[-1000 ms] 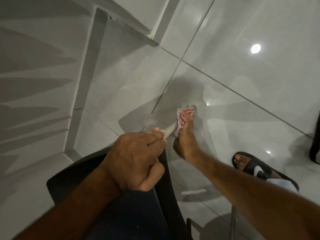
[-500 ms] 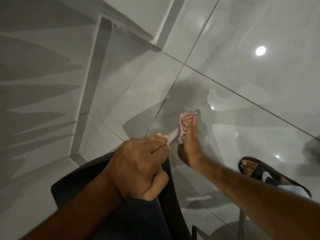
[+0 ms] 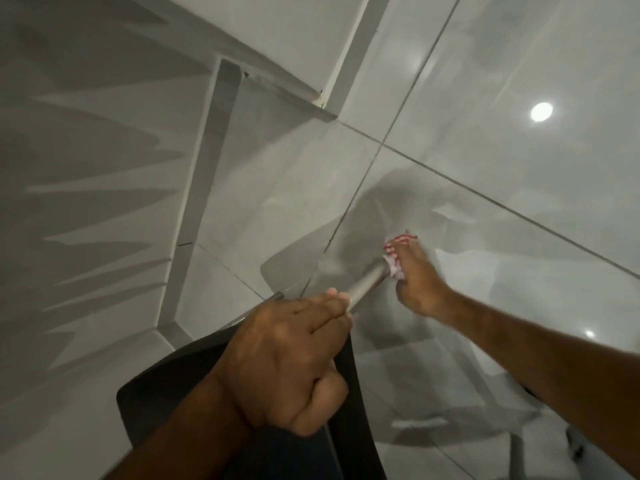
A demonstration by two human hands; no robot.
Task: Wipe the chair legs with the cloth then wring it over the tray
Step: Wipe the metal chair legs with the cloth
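A dark chair (image 3: 166, 403) is tipped toward me at the bottom of the view. My left hand (image 3: 287, 358) is closed around its edge where a silver metal leg (image 3: 369, 282) begins. That leg runs up and right. My right hand (image 3: 415, 278) grips a red-and-white cloth (image 3: 394, 254) wrapped around the far end of the leg, close to the floor. Most of the cloth is hidden under my fingers. No tray is in view.
Glossy grey floor tiles (image 3: 502, 168) spread to the right and reflect ceiling lights. A white wall with a skirting board (image 3: 207, 188) rises on the left, with a corner at the top. Another thin chair leg (image 3: 516, 455) shows at the bottom right.
My right hand has slid the cloth further out along the leg, so more bare metal shows between my hands. The view has shifted, and the sandalled foot is out of sight.
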